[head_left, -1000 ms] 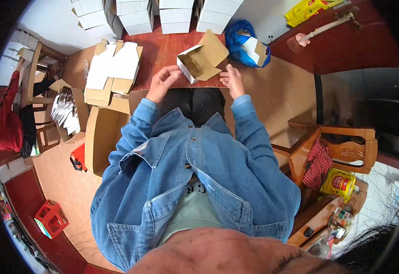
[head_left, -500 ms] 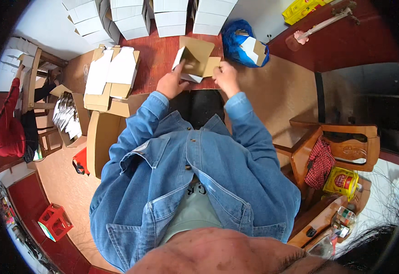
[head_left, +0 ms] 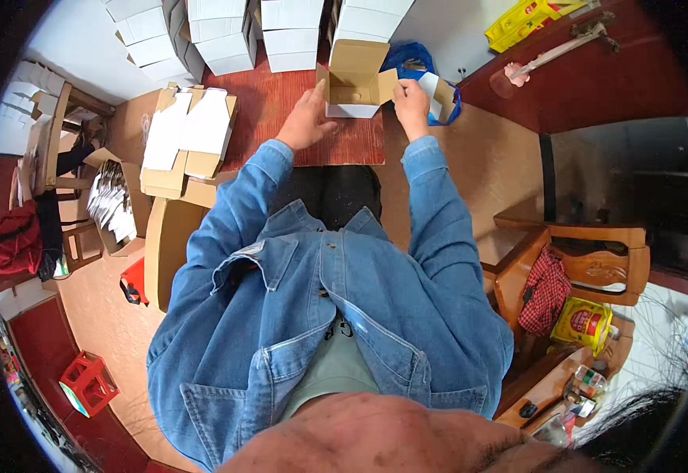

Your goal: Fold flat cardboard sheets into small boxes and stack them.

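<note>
An open cardboard box (head_left: 352, 110), white outside and brown inside, stands near the right side of the red table with its lid flap raised at the back and side flaps standing out. My right hand (head_left: 412, 109) pinches the brown right side flap at its edge. At the box's left side, my left hand (head_left: 304, 122) has its fingers stretched out with the thumb apart. Its fingertips are by the left flap; whether they touch it I cannot tell.
Stacked white boxes (head_left: 290, 35) line the table's (head_left: 265, 110) far side. Flat cartons (head_left: 194, 130) lie at the left, above a large brown carton (head_left: 169, 252). A blue bag (head_left: 446, 110) is beyond my right hand. Another person in red (head_left: 13, 236) is at the far left.
The box has moved away from me and slightly right and now faces me squarely, its side flaps standing out. My right hand moved right and forward with the flap; my left hand's fingers straightened.
</note>
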`<action>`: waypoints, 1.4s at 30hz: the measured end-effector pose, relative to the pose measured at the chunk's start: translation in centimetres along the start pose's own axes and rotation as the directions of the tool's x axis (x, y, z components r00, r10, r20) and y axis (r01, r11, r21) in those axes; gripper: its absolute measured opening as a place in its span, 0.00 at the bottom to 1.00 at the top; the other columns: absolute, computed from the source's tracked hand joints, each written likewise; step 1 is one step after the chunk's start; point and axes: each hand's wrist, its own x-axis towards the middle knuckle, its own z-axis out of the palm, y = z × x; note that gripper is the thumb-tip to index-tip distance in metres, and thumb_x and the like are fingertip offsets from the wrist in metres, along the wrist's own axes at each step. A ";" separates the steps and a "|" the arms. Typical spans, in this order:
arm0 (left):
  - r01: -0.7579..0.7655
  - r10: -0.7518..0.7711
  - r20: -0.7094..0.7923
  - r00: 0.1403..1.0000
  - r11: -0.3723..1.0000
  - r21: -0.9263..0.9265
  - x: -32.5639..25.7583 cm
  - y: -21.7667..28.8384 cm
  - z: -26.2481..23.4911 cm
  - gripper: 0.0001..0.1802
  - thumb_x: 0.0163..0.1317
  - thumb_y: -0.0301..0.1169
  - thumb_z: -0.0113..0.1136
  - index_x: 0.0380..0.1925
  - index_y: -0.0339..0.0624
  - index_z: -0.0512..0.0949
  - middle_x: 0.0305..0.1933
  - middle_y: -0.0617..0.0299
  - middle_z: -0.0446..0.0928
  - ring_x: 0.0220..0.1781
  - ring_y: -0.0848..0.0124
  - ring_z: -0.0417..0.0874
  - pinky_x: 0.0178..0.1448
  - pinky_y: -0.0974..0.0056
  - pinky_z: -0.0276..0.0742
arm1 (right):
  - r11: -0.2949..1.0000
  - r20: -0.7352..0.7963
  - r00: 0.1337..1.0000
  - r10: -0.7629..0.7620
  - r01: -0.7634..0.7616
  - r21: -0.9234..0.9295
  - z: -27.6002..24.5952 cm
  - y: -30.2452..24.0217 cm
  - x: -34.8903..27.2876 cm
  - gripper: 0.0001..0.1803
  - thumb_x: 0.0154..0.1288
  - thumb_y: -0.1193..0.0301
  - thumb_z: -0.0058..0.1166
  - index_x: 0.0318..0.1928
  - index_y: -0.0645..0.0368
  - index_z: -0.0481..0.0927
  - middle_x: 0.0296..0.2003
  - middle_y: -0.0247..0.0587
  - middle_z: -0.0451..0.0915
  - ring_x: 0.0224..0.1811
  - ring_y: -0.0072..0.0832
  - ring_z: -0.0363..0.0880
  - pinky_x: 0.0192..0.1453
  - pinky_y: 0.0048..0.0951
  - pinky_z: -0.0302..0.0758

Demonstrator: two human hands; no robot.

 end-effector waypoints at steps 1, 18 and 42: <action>0.048 -0.043 0.038 0.998 0.988 -0.148 0.1 0.5 -0.6 0.57 0.53 0.29 0.76 0.79 0.38 0.50 0.67 0.38 0.68 0.68 0.43 0.72 0.74 0.52 0.69 | 0.984 -0.012 1.000 0.011 -0.009 0.176 0.8 0.0 0.1 0.18 0.69 0.58 0.59 0.47 0.60 0.85 0.40 0.54 0.87 0.45 0.52 0.86 0.51 0.47 0.79; 0.740 -0.467 -0.576 0.671 0.382 0.553 -16.1 -10.1 -20.2 0.60 0.39 0.58 0.82 0.67 0.33 0.66 0.66 0.37 0.70 0.70 0.43 0.71 0.74 0.50 0.68 | 0.957 0.498 0.857 -0.130 -0.023 0.288 0.8 -0.3 -24.5 0.13 0.71 0.67 0.58 0.51 0.59 0.85 0.42 0.43 0.87 0.40 0.30 0.86 0.45 0.32 0.81; 0.577 -0.369 -0.674 0.640 0.810 0.104 -17.3 -6.5 -25.5 0.07 0.68 0.27 0.58 0.44 0.39 0.79 0.42 0.47 0.85 0.48 0.47 0.86 0.50 0.49 0.81 | 0.949 0.671 0.718 -0.185 -0.046 0.311 0.5 0.0 -24.2 0.13 0.68 0.69 0.59 0.51 0.60 0.85 0.47 0.46 0.87 0.48 0.40 0.87 0.52 0.36 0.81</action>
